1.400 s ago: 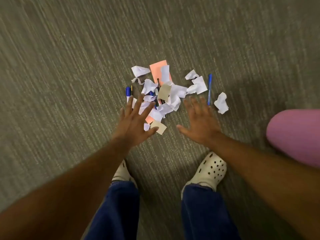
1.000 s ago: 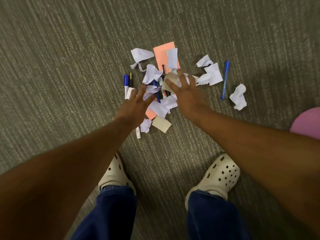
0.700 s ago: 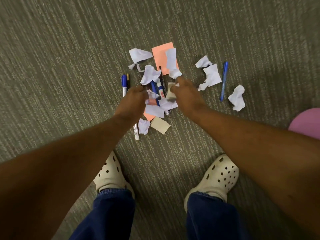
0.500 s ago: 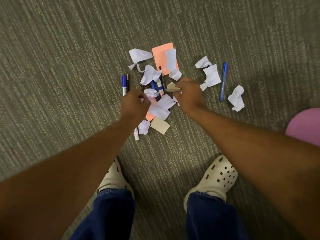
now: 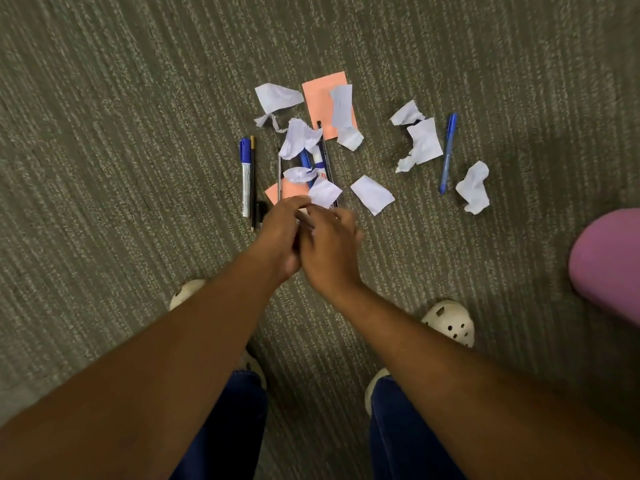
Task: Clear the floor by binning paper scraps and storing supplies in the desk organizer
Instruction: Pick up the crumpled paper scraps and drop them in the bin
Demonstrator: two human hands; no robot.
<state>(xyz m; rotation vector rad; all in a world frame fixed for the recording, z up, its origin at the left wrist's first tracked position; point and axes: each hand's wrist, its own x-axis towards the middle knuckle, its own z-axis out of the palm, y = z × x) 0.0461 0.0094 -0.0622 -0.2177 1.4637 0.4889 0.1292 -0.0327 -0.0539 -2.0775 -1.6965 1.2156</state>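
Note:
Torn white paper scraps [image 5: 372, 194] lie scattered on the grey carpet, some on an orange note [image 5: 320, 100]. Among them lie a blue-capped marker [image 5: 246, 174], a blue pen [image 5: 447, 152] and several pens [image 5: 317, 161] partly under scraps. My left hand [image 5: 280, 237] and my right hand [image 5: 329, 249] are pressed together at the near end of the pile, both with fingers closed. A sliver of white paper shows between them; the rest of what they hold is hidden.
A pink rounded object [image 5: 609, 265] juts in at the right edge. My two cream clogs [image 5: 450, 323] and jeans legs stand just below the pile. Striped grey carpet [image 5: 121, 116] stretches around on all sides.
Both hands closed on scraps in the pile, then drew back toward me and met. The tan scrap and small white scraps at the near end are no longer on the carpet.

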